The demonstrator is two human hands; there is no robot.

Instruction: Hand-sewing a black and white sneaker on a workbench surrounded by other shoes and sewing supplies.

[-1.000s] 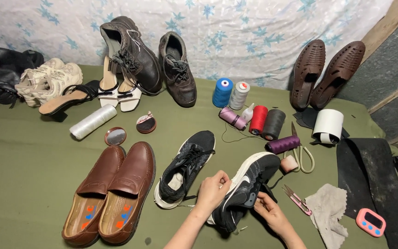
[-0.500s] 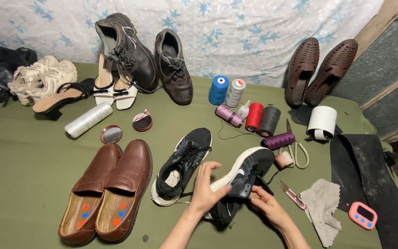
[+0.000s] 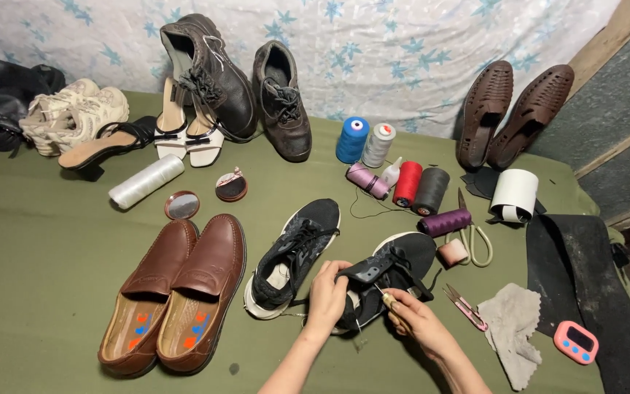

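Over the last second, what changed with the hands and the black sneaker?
The left hand shifted from the black sneaker's side to grip its heel end, and the shoe was turned. The right hand stayed at the shoe, now pinching a small awl-like tool. The other sneaker and brown loafers stayed put.

Two black sneakers (image 3: 293,252), two brown loafers (image 3: 176,292), two dark leather work shoes (image 3: 213,73), two brown woven sandals (image 3: 512,109), two white heeled sandals (image 3: 187,128), seven thread spools (image 3: 351,138), two round tins (image 3: 182,206), one scissors (image 3: 472,237), one thread snips (image 3: 464,306), one pink timer (image 3: 576,341)
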